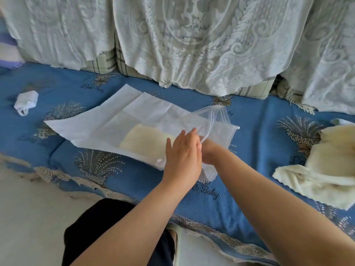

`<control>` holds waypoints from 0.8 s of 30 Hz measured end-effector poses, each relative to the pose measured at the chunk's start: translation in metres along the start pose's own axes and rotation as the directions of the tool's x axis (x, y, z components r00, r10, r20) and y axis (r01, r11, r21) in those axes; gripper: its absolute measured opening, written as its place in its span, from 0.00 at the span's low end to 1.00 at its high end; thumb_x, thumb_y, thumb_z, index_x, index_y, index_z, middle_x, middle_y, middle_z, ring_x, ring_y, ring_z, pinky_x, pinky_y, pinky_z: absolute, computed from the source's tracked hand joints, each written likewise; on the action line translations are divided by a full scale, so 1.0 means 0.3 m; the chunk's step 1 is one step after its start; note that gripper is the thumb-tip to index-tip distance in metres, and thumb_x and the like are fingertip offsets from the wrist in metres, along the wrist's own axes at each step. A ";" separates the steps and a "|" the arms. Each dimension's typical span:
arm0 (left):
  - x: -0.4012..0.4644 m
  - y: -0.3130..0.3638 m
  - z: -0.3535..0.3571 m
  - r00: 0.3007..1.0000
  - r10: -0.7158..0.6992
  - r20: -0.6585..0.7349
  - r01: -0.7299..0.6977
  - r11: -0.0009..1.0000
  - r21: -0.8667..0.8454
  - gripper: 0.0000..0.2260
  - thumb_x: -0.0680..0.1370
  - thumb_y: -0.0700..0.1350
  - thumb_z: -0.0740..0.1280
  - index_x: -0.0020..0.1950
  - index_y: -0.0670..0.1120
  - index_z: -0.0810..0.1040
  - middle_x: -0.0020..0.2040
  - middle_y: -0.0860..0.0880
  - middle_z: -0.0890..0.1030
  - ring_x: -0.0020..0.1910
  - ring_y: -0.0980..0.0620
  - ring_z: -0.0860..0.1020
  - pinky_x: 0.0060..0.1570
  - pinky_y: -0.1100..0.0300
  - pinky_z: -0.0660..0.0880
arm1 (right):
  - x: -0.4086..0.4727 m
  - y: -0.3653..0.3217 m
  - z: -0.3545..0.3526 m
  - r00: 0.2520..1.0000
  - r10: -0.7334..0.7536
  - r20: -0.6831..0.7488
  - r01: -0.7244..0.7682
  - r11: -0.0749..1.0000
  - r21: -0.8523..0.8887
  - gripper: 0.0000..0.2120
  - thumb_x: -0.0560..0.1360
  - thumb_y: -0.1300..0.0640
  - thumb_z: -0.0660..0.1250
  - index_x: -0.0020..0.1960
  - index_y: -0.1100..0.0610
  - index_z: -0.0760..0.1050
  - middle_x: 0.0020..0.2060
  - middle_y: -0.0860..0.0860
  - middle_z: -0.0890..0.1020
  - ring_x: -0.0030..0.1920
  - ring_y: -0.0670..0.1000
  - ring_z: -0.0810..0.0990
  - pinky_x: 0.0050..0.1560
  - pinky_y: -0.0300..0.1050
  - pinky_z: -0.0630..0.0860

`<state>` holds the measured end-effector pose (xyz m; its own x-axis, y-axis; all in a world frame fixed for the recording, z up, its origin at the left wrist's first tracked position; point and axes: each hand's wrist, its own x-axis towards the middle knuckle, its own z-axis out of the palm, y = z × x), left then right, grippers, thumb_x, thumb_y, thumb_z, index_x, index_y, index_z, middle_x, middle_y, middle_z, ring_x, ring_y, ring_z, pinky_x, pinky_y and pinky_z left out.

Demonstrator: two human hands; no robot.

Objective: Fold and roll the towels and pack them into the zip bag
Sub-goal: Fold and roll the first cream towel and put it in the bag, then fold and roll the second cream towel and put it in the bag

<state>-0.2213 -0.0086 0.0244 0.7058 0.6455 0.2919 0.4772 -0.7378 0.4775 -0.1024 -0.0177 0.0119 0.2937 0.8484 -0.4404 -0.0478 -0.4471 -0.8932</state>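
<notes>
A translucent white zip bag (107, 121) lies flat on the blue sofa cover, its mouth at the right lifted open. Inside it, near the front, lies a folded cream towel (146, 141). My left hand (182, 156) is at the bag's mouth with fingers extended, its thumb side against the raised zip edge. Most of my right hand (206, 150) is hidden behind the left one; its fingers pinch the bag's upper zip edge. More cream towels (326, 169) lie loose and crumpled at the right edge of the sofa.
A small crumpled white plastic bag (26, 102) sits at the left on the blue patterned sofa cover (259, 141). White lace drapes (192, 45) cover the backrest behind. My dark-clothed knee (99, 227) and pale floor lie in front.
</notes>
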 end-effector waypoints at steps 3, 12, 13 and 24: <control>-0.027 -0.028 -0.013 0.999 0.021 0.037 -0.024 0.997 0.080 0.07 0.80 0.43 0.58 0.55 0.45 0.72 0.65 0.47 0.74 0.65 0.44 0.71 0.63 0.42 0.66 | -0.015 0.016 -0.017 0.989 -0.022 0.147 0.006 0.995 0.104 0.16 0.77 0.71 0.56 0.34 0.59 0.71 0.23 0.46 0.76 0.26 0.42 0.74 0.28 0.33 0.72; -0.084 -0.024 -0.046 0.980 -0.121 0.159 0.069 0.951 0.300 0.21 0.77 0.50 0.61 0.68 0.50 0.60 0.75 0.48 0.57 0.73 0.44 0.58 0.63 0.39 0.65 | -0.130 0.155 -0.107 1.000 0.004 -0.013 0.004 0.835 0.550 0.13 0.80 0.69 0.54 0.59 0.65 0.74 0.49 0.59 0.83 0.45 0.53 0.85 0.46 0.43 0.82; -0.089 -0.026 -0.046 0.962 -0.173 0.213 0.103 0.947 0.304 0.25 0.78 0.52 0.60 0.72 0.51 0.55 0.77 0.50 0.50 0.75 0.43 0.52 0.65 0.35 0.61 | -0.147 0.168 -0.118 0.998 0.008 -0.056 0.025 0.827 0.561 0.13 0.80 0.69 0.53 0.59 0.65 0.74 0.49 0.59 0.83 0.45 0.53 0.85 0.46 0.43 0.82; 0.024 -0.137 -0.016 0.833 -0.203 0.514 0.002 0.932 0.363 0.41 0.75 0.42 0.60 0.74 0.64 0.36 0.77 0.59 0.35 0.77 0.46 0.37 0.68 0.33 0.53 | -0.274 0.261 -0.173 0.967 0.079 -0.242 0.043 0.887 0.460 0.13 0.82 0.62 0.55 0.61 0.59 0.75 0.49 0.53 0.83 0.44 0.50 0.84 0.42 0.40 0.81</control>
<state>-0.2383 0.0274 0.0108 0.7608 0.5856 -0.2799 0.6364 -0.7577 0.1446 -0.0807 -0.1371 -0.0173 0.5114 0.7164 -0.4747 -0.4693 -0.2299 -0.8526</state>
